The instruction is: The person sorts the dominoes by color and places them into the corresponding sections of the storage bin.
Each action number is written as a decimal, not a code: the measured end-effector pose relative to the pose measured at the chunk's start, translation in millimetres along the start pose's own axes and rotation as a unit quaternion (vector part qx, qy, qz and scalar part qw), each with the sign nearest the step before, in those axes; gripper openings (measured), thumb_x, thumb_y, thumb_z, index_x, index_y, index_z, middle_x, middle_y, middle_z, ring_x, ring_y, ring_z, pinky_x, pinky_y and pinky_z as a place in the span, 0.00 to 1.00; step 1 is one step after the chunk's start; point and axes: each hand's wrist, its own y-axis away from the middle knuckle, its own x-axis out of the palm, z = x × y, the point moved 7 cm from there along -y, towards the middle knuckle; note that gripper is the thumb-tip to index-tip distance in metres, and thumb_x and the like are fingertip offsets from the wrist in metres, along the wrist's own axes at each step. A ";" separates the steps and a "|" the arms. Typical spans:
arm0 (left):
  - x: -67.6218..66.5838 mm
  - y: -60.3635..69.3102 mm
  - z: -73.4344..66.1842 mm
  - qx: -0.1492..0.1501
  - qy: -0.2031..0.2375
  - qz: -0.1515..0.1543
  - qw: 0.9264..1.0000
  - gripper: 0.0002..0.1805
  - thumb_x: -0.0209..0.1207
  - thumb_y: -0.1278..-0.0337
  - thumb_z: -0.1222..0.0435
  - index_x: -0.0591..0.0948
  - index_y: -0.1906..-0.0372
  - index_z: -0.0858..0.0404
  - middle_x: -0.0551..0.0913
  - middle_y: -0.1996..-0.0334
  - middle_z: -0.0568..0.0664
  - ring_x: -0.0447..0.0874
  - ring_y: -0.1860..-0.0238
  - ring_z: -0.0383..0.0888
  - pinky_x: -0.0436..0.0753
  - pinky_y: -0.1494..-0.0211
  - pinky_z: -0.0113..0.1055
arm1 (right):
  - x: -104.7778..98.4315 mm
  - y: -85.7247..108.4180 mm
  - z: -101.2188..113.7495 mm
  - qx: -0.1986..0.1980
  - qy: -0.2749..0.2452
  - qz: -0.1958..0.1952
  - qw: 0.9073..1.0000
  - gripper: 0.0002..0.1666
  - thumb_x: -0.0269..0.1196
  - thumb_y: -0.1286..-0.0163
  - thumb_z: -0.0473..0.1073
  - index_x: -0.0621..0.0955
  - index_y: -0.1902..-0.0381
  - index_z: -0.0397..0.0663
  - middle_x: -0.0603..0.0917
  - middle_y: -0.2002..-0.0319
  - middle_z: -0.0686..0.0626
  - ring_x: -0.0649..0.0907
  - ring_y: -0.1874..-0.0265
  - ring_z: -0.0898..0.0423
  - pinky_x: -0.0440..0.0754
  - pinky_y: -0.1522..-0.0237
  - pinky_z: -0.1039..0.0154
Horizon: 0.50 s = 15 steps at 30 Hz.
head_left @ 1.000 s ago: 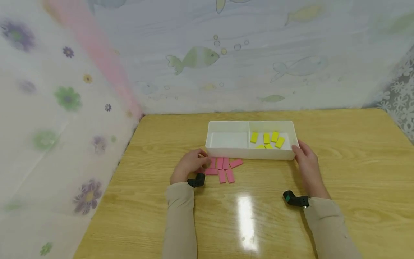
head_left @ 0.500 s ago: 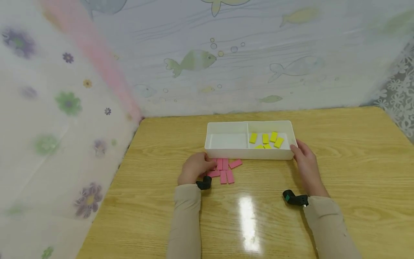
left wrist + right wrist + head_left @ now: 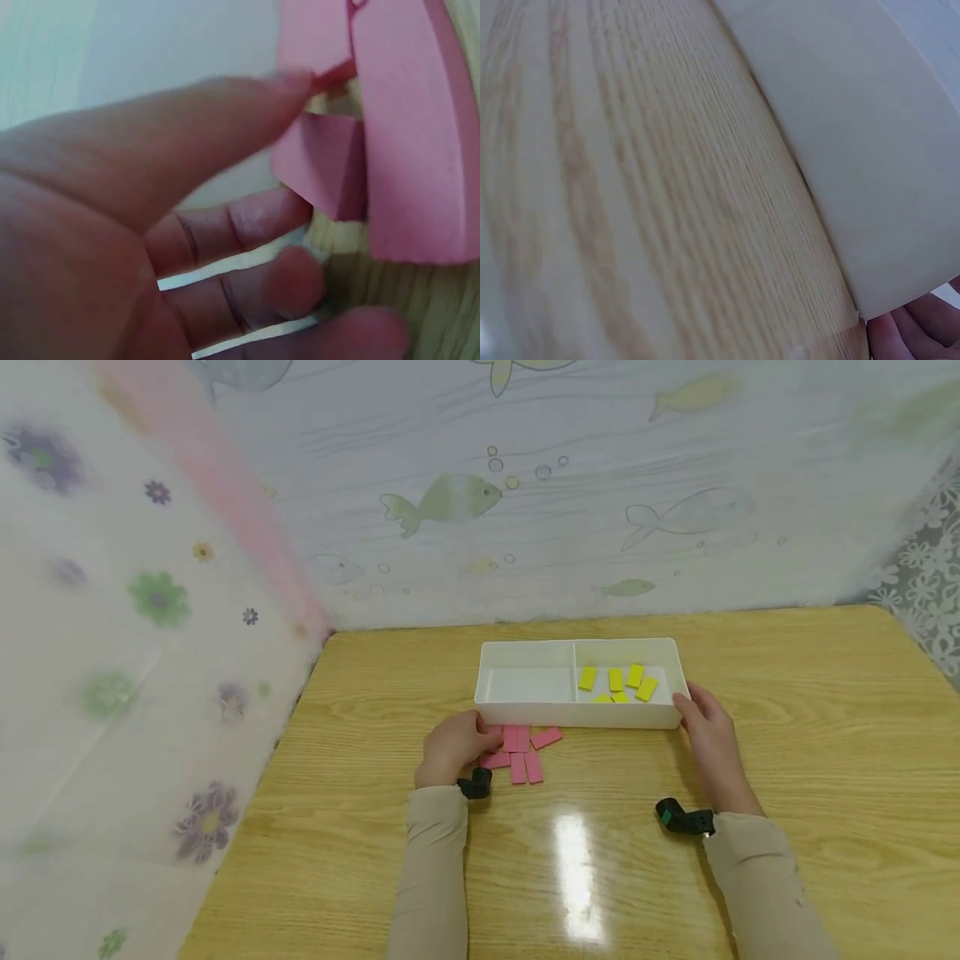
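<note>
My left hand (image 3: 453, 747) is at the left end of a group of flat pink blocks (image 3: 516, 738), just in front of a white two-part box (image 3: 577, 716). In the left wrist view, thumb and index finger pinch one small pink block (image 3: 322, 161), partly hidden by the thumb. Other pink blocks lie right beside it on the wood. The right hand (image 3: 712, 735) grips the box's right end, thumb at its front corner. Only a few fingertips (image 3: 922, 330) of that hand show in the right wrist view, by the box corner.
Several yellow blocks (image 3: 634, 676) lie in the box's right compartment, past a divider (image 3: 575, 672). The left compartment shows a bare floor. Fish-patterned cloth (image 3: 450, 552) rises behind the wooden table (image 3: 360, 693), and flowered cloth (image 3: 112, 635) stands along its left.
My left hand has shifted right, over the leftmost pink blocks, and one lower block there now lies at a slant. Its pose has barely changed over the last half second. The right hand stays on the box.
</note>
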 end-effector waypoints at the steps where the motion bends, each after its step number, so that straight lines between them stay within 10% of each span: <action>1: 0.1 0.1 0.1 0.000 0.002 0.000 1.000 0.17 0.59 0.53 0.47 0.73 0.74 0.57 0.74 0.79 0.46 0.71 0.77 0.42 0.66 0.76 0.34 | 0.0 0.1 0.0 0.000 0.002 0.000 1.000 0.40 0.46 0.34 0.61 0.53 0.32 0.47 0.54 0.33 0.45 0.56 0.35 0.52 0.55 0.38 0.52; 15: 2.3 -5.0 2.1 0.014 0.009 -0.021 1.000 0.15 0.56 0.49 0.48 0.74 0.73 0.56 0.75 0.78 0.44 0.71 0.76 0.42 0.68 0.76 0.34 | -0.4 0.4 1.0 -0.001 0.014 -0.001 1.000 0.40 0.45 0.34 0.62 0.53 0.32 0.46 0.54 0.33 0.45 0.56 0.36 0.51 0.56 0.38 0.52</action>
